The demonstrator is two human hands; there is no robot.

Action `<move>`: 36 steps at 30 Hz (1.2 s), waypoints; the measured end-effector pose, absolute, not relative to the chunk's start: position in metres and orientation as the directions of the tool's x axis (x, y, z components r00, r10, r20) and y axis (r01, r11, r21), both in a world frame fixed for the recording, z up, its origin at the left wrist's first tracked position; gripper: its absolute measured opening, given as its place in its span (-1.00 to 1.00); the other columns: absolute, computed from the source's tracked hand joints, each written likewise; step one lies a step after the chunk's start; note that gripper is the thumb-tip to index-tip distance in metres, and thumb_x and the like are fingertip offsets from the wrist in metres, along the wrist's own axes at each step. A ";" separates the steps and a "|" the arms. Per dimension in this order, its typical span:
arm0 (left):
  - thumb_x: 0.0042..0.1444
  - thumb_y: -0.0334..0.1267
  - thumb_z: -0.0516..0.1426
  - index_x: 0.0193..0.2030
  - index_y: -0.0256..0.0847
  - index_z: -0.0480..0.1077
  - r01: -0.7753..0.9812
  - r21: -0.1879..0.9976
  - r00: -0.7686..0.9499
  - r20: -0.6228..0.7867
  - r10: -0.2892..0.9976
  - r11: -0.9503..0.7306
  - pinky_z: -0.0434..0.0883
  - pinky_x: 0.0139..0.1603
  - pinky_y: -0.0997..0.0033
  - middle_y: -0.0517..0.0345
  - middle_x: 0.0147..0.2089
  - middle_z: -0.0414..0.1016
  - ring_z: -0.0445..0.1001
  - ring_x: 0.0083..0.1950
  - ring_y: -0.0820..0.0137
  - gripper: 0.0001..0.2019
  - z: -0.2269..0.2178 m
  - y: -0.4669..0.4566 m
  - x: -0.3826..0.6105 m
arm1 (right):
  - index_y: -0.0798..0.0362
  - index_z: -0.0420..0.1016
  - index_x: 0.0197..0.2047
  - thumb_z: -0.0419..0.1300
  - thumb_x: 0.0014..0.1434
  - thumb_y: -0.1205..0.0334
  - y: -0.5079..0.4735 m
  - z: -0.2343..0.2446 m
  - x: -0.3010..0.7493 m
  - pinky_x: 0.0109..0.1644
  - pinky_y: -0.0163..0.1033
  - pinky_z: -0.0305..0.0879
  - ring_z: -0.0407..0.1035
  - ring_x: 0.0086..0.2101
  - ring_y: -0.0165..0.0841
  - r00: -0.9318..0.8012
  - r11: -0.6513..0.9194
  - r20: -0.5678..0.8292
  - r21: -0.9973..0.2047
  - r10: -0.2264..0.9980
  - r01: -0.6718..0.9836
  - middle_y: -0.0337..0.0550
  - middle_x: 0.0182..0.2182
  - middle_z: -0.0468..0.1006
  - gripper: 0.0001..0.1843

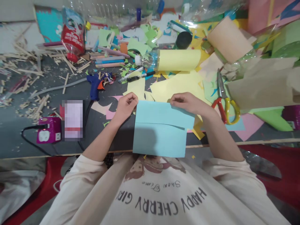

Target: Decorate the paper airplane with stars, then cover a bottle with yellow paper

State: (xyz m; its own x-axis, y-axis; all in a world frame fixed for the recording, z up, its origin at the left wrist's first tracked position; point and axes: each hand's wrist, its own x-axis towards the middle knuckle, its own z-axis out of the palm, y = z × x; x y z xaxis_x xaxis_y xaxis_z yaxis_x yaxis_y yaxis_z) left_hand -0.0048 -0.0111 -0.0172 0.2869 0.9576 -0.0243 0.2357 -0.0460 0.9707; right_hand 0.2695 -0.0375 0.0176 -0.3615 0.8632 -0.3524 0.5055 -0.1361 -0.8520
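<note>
scissors (pixel 225 101) rt, glue gun (pixel 94 86) lt

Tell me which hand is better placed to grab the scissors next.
Right, probably. The right hand pinches the far right corner of the blue paper, and the scissors lie just beside it on that side. The left hand holds the opposite corner, across the sheet.

Light blue paper (pixel 161 131), red-yellow scissors (pixel 226 106)

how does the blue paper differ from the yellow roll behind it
The blue paper lies flat and folded at the table edge, pinched by both hands (left hand, right hand); the yellow roll is curled into a tube and untouched. The blue paper overhangs the edge; the roll lies farther back among scraps. Both are plain coloured paper.
</note>
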 end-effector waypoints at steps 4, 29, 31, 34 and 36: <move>-0.05 -0.40 0.06 -0.55 -0.14 0.26 0.284 0.959 0.302 -0.093 0.949 0.003 0.20 -0.57 0.54 0.37 -0.68 0.23 0.27 -0.64 0.53 -0.88 -0.009 -0.011 -0.009 | 0.04 0.46 -0.39 0.16 0.14 -0.06 -0.044 0.015 0.278 -0.25 -0.20 0.21 0.33 -0.38 -0.34 -0.318 -0.094 -0.319 -0.824 0.893 0.559 -0.14 -0.40 0.54 -0.68; 0.43 -0.10 -0.12 0.24 -0.15 0.39 0.707 0.505 0.555 0.039 0.831 -0.496 0.28 0.42 -0.04 -0.13 0.43 0.33 0.28 0.46 0.09 -0.57 -0.033 -0.060 -0.055 | 0.00 0.39 0.34 -0.13 0.46 0.23 -0.110 -0.043 0.220 0.52 0.32 -0.05 0.17 0.40 -0.11 -0.283 0.279 0.045 -0.381 0.958 0.882 -0.04 0.38 0.35 -0.49; 0.44 -0.13 -0.16 0.29 -0.17 0.38 0.711 0.474 0.583 0.017 0.812 -0.520 0.23 0.47 -0.06 -0.11 0.45 0.31 0.25 0.49 0.10 -0.54 -0.037 -0.062 -0.056 | 0.00 0.38 0.35 -0.13 0.46 0.22 -0.110 -0.044 0.220 0.53 0.33 -0.08 0.16 0.41 -0.11 -0.288 0.281 0.041 -0.388 0.957 0.878 -0.04 0.39 0.34 -0.49; 0.43 -0.20 -0.16 0.30 -0.20 0.39 0.726 0.433 0.589 0.010 0.808 -0.534 0.22 0.49 -0.05 -0.08 0.43 0.35 0.28 0.48 0.12 -0.54 -0.038 -0.062 -0.055 | -0.01 0.38 0.35 -0.13 0.45 0.23 -0.109 -0.043 0.220 0.53 0.33 -0.08 0.15 0.42 -0.12 -0.286 0.278 0.038 -0.388 0.957 0.878 -0.05 0.39 0.33 -0.49; 0.42 -0.20 -0.14 0.29 -0.21 0.40 0.728 0.428 0.586 0.016 0.810 -0.535 0.23 0.49 -0.05 -0.07 0.42 0.36 0.29 0.47 0.12 -0.54 -0.038 -0.061 -0.055 | 0.01 0.38 0.35 -0.13 0.45 0.24 -0.108 -0.042 0.220 0.53 0.31 -0.07 0.15 0.42 -0.12 -0.296 0.284 0.029 -0.383 0.955 0.879 -0.05 0.40 0.33 -0.49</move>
State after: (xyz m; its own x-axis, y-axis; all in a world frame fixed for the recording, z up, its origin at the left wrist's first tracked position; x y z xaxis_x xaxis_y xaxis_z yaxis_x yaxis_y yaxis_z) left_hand -0.0546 -0.0608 -0.0384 0.5860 0.8101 0.0158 0.7283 -0.5352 0.4279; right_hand 0.2199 -0.1079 -0.0422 -0.2961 0.9547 0.0289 0.8788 0.2842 -0.3834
